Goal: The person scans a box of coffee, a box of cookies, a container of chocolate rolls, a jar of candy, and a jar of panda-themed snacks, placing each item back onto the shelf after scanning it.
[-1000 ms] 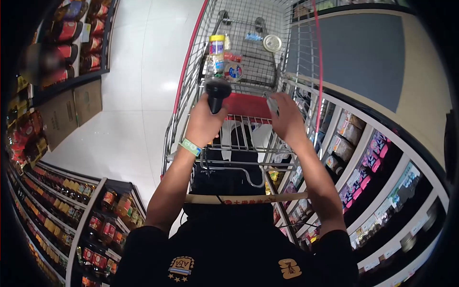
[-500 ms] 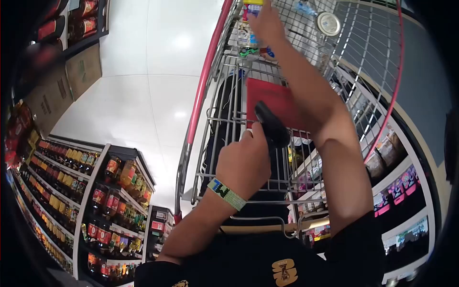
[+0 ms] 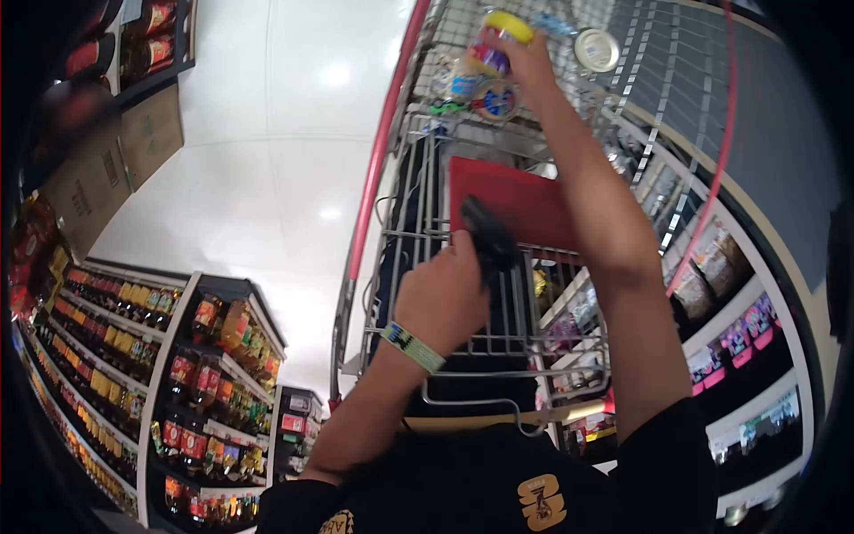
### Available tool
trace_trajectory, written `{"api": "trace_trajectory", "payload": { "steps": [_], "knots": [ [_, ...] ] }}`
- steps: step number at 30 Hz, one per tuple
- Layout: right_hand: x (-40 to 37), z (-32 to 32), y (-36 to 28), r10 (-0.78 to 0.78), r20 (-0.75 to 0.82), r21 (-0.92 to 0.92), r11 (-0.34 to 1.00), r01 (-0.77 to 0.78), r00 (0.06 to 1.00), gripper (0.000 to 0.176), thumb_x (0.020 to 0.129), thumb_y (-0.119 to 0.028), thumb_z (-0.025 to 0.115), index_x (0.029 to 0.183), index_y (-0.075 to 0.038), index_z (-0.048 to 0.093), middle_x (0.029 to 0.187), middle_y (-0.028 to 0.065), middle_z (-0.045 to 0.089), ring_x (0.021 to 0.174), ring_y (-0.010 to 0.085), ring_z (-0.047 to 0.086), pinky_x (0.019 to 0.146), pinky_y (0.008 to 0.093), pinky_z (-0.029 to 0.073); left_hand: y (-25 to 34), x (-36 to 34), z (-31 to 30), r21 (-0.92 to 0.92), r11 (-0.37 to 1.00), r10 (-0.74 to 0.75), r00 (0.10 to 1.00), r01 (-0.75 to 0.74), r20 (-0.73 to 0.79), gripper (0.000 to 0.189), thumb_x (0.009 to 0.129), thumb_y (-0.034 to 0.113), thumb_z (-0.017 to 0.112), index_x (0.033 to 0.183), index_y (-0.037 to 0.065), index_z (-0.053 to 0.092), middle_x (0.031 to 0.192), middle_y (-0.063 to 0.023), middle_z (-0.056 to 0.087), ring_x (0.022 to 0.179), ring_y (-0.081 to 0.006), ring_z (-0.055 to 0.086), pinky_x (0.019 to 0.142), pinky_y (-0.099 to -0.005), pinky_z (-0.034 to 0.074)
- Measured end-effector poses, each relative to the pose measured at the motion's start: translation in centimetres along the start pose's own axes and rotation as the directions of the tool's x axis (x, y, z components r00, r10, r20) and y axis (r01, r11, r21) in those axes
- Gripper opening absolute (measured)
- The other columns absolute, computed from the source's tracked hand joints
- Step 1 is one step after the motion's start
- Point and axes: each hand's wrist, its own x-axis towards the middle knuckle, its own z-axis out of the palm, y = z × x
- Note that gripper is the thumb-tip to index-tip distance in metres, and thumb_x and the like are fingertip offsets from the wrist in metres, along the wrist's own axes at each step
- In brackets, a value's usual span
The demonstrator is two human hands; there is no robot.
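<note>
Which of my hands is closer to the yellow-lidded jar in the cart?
Right. The right hand grips the yellow-lidded jar inside the cart; the left hand is well back from it, nearer the body, holding a black scanner.

- Left hand closed in a fist, elbow bent, forearm angled up from the body.
- Right hand clasped, arm stretched far forward past the left.
</note>
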Motion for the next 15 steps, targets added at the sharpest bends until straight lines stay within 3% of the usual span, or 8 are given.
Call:
{"api": "trace_trajectory", "payload": {
  "steps": [2, 4, 7, 8, 10, 11, 14, 15],
  "knots": [
    [-5.2, -3.0, -1.9, -0.016, 0.053, 0.203, 0.979, 0.005, 0.998, 0.058, 0.087, -0.023, 0.082, 0.131, -0.002, 0.051, 0.118, 0.0135, 0.067, 0.097, 0.0243, 0.072, 0.084, 0.039, 0.061, -0.2, 0.1, 0.2, -0.018, 1.0, 0.018, 0.999, -0.018, -0.028, 0.044, 0.085, 0.016, 0.069, 0.118, -0.006, 0.049, 0.085, -0.028, 0.069, 0.083, -0.0467, 0.069, 0.074, -0.055, 0.055],
    [-9.7, -6.0, -2.9, 0.162, -0.002, 0.291, 0.944, -0.155, 0.987, 0.056, 0.091, -0.018, 0.077, 0.136, -0.004, 0.047, 0.127, 0.0147, 0.064, 0.105, 0.0256, 0.071, 0.089, 0.0406, 0.06, 0.2, 0.0, -0.3, 0.003, 0.999, 0.035, 0.998, -0.035, -0.05, 0.049, 0.086, 0.019, 0.071, 0.121, -0.008, 0.049, 0.087, -0.0298, 0.07, 0.085, -0.0481, 0.068, 0.076, -0.055, 0.055],
    [-17.6, -10.2, -5.1, 0.121, 0.107, 0.475, 0.866, -0.157, 0.987, 0.048, 0.097, -0.012, 0.068, 0.137, -0.001, 0.045, 0.13, 0.0169, 0.062, 0.116, 0.0296, 0.068, 0.101, 0.0479, 0.058, 0.7, 0.0, -0.8, -0.013, 0.997, 0.079, 0.995, -0.08, -0.068, 0.053, 0.088, 0.027, 0.073, 0.121, -0.009, 0.053, 0.092, -0.0333, 0.069, 0.092, -0.0511, 0.067, 0.081, -0.0551, 0.054],
    [-20.1, -11.6, -5.6, 0.084, 0.153, 0.542, 0.826, -0.155, 0.985, 0.047, 0.098, -0.01, 0.066, 0.14, -0.001, 0.045, 0.132, 0.0179, 0.061, 0.118, 0.0303, 0.067, 0.102, 0.0487, 0.057, -0.8, 0.7, 0.5, 0.046, 0.965, 0.262, 0.942, -0.258, -0.208, 0.051, 0.09, 0.029, 0.073, 0.12, -0.007, 0.054, 0.085, -0.028, 0.07, 0.076, -0.0429, 0.072, 0.068, -0.0494, 0.058],
    [-25.9, -13.3, -7.8, 0.037, 0.141, 0.635, 0.763, -0.119, 0.989, 0.048, 0.102, -0.009, 0.059, 0.146, 0.0, 0.042, 0.133, 0.0186, 0.061, 0.121, 0.0316, 0.065, 0.106, 0.05, 0.054, 4.3, -1.6, -3.8, -0.275, 0.961, 0.03, 0.997, -0.01, 0.069, 0.053, 0.09, 0.029, 0.075, 0.121, -0.008, 0.053, 0.086, -0.0239, 0.071, 0.061, -0.0344, 0.071, 0.054, -0.0425, 0.058],
    [-28.4, -14.1, -8.3, 0.041, 0.138, 0.671, 0.731, -0.124, 0.99, 0.049, 0.1, -0.009, 0.06, 0.146, 0.0, 0.042, 0.133, 0.0176, 0.061, 0.121, 0.0321, 0.065, 0.106, 0.0504, 0.054, 5.4, -2.2, -4.5, -0.363, 0.929, 0.112, 0.99, -0.072, 0.089, 0.051, 0.091, 0.028, 0.075, 0.12, -0.007, 0.054, 0.08, -0.0153, 0.068, 0.051, -0.0229, 0.067, 0.045, -0.0343, 0.054],
    [-35.6, -15.6, -9.5, -0.035, 0.139, 0.777, 0.624, -0.087, 0.99, 0.054, 0.099, -0.011, 0.061, 0.148, -0.001, 0.04, 0.135, 0.0169, 0.059, 0.125, 0.0329, 0.062, 0.108, 0.0537, 0.052, 8.8, -4.1, -5.7, -0.533, 0.836, 0.255, 0.953, -0.132, 0.163, 0.042, 0.093, 0.026, 0.073, 0.118, -0.004, 0.056, 0.084, -0.0103, 0.067, 0.054, -0.017, 0.066, 0.042, -0.0305, 0.052],
    [-37.5, -16.1, -8.8, -0.031, 0.127, 0.799, 0.595, -0.084, 0.991, 0.058, 0.098, -0.012, 0.063, 0.149, -0.001, 0.039, 0.136, 0.0172, 0.058, 0.125, 0.0327, 0.061, 0.108, 0.0539, 0.052, 10.3, -4.9, -5.6, -0.507, 0.846, 0.282, 0.945, -0.163, 0.168, 0.042, 0.093, 0.026, 0.073, 0.118, -0.004, 0.056, 0.084, -0.0103, 0.067, 0.054, -0.017, 0.066, 0.042, -0.0305, 0.052]
  ]
}}
